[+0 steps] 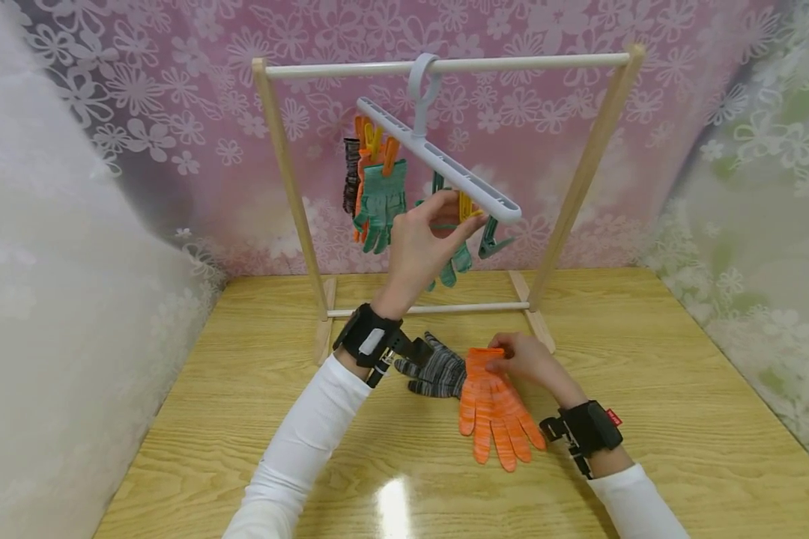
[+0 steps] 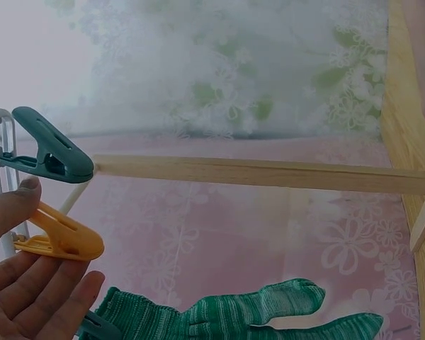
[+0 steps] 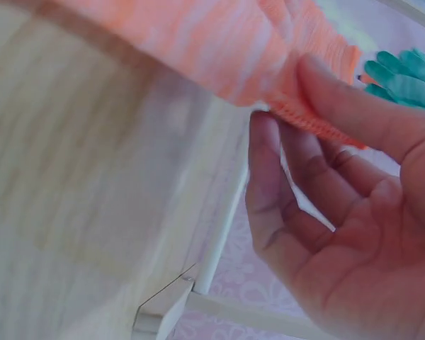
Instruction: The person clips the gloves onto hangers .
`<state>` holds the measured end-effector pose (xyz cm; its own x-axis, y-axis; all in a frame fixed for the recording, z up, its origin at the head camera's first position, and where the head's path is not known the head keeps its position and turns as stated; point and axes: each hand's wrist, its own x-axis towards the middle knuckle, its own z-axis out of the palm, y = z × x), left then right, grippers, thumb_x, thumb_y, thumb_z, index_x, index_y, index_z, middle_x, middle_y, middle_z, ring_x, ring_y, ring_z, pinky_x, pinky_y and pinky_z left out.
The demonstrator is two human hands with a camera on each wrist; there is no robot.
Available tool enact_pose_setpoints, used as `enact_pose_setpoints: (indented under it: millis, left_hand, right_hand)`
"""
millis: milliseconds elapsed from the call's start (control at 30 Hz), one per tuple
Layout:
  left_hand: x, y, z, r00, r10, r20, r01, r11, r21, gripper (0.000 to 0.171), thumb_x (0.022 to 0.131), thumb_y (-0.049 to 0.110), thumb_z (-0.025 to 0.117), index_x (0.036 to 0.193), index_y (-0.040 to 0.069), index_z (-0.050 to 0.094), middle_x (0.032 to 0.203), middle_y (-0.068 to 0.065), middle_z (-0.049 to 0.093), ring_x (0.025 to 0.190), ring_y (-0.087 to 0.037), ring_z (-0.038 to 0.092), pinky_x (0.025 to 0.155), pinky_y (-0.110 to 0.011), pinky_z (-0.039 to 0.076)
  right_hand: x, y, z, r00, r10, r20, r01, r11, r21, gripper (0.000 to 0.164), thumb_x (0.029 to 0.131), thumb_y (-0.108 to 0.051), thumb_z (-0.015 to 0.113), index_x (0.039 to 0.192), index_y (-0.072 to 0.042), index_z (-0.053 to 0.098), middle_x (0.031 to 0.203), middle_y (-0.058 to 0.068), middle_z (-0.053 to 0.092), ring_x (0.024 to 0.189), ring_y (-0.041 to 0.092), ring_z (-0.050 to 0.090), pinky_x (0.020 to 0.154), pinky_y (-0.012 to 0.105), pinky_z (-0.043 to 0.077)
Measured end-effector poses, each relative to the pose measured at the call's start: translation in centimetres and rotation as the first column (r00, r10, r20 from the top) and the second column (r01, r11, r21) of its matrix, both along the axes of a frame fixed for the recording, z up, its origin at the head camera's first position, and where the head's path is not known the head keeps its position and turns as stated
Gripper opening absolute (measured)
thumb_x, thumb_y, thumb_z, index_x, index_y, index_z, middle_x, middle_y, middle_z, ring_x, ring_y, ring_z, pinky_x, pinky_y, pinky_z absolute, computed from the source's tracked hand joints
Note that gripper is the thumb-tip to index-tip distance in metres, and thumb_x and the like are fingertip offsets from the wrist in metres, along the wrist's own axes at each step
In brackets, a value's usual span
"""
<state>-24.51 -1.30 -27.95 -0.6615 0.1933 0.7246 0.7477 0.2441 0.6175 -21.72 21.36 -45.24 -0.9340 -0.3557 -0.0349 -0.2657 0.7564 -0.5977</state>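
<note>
My left hand [image 1: 414,247] is raised at the near end of a white clip hanger [image 1: 468,182], pinching a yellow clip [image 2: 67,237] between thumb and fingers. Beside it on the hanger is a dark green clip [image 2: 53,150] with nothing in it. A green glove [image 2: 212,312] hangs from another green clip, partly hidden behind my left hand in the head view. Down at the table, my right hand [image 1: 531,364] pinches the cuff of an orange glove [image 1: 494,408], its fingers pointing toward me. A grey and black glove [image 1: 440,367] lies partly under the orange one.
The hanger's hook sits on the white top rod [image 1: 532,63] of a wooden stand [image 1: 589,168]. At the hanger's far end hang a green glove [image 1: 383,196], an orange glove and a dark one from orange and yellow clips. Floral curtains surround the table [image 1: 243,419].
</note>
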Motion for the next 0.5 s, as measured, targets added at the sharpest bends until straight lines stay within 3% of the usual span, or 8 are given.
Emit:
enact_pose_setpoints:
  millis: [133, 300, 500]
  left_hand:
    - [-0.1, 0.0, 0.0, 1.0, -0.011, 0.001, 0.011, 1.0, 0.006, 0.034, 0.092, 0.02, 0.077, 0.12, 0.004, 0.068, 0.105, -0.012, 0.076, 0.092, -0.017, 0.074, 0.08, -0.016, 0.057]
    - [-0.1, -0.1, 0.0, 1.0, -0.017, -0.008, 0.017, 1.0, 0.018, 0.035, 0.091, 0.018, 0.078, 0.122, 0.004, 0.067, 0.105, -0.013, 0.076, 0.09, -0.019, 0.075, 0.08, -0.017, 0.057]
    - [0.0, -0.1, 0.0, 1.0, -0.022, 0.0, 0.022, 0.999, 0.028, 0.033, 0.091, 0.018, 0.078, 0.119, 0.003, 0.068, 0.104, -0.013, 0.076, 0.092, -0.018, 0.074, 0.081, -0.017, 0.057]
  right_hand:
    - [-0.2, 0.1, 0.5, 0.999, 0.044, 0.009, -0.043, 0.992, -0.121, 0.023, 0.093, -0.018, 0.076, 0.108, -0.002, 0.068, 0.095, 0.011, 0.069, 0.077, 0.019, 0.065, 0.065, 0.033, 0.054]
    - [-0.1, -0.5, 1.2, 0.999, 0.021, 0.038, -0.01, 0.964, -0.264, 0.03, 0.096, -0.017, 0.072, 0.12, 0.0, 0.065, 0.102, 0.017, 0.068, 0.08, 0.025, 0.073, 0.071, 0.044, 0.062]
    - [0.0, -1.4, 2.0, 0.992, -0.039, -0.118, 0.001, 0.952, -0.305, 0.029, 0.094, -0.018, 0.074, 0.117, -0.001, 0.069, 0.104, 0.014, 0.072, 0.085, 0.025, 0.072, 0.071, 0.033, 0.06]
